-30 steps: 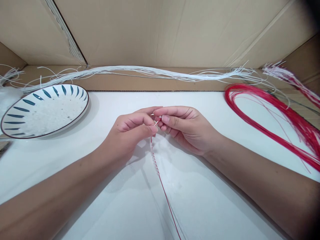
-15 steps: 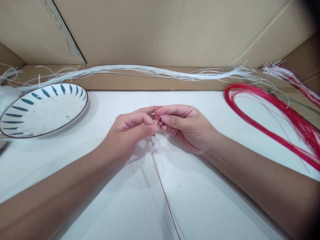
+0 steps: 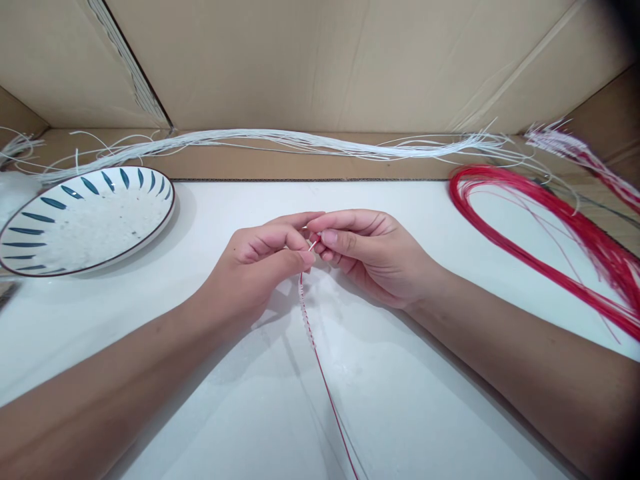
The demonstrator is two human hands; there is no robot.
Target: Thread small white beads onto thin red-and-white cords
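Both hands meet over the middle of the white tabletop [image 3: 430, 220]. The left hand [image 3: 260, 263] is closed in a pinch, thumb against forefinger, on the upper end of a red cord [image 3: 327, 387]. The right hand [image 3: 373, 257] is closed in a matching pinch on the short tip of the cord that projects between the two sets of fingertips. The fingertips of the two hands touch or nearly touch; the exact contact is too small to tell.

The red cord runs from the pinch down toward the near edge of the tabletop. A short row of small clear beads [image 3: 306, 317] sits on it just below the left thumb.

Step in hand, as a judgement: bead threading, with the cord tip being steadied or a bead being worked onto it. Whether a bead is now at the tip cannot be told.

The next move calls for a firm hold on the tip, fine alignment of bead bore and cord, and a slide down to the existing row.

A blue-patterned plate [image 3: 150, 230] holding small pale pieces lies well to the left. A bundle of red cords [image 3: 540, 260] lies to the right. A bundle of white cords [image 3: 300, 141] lies along the cardboard at the back.
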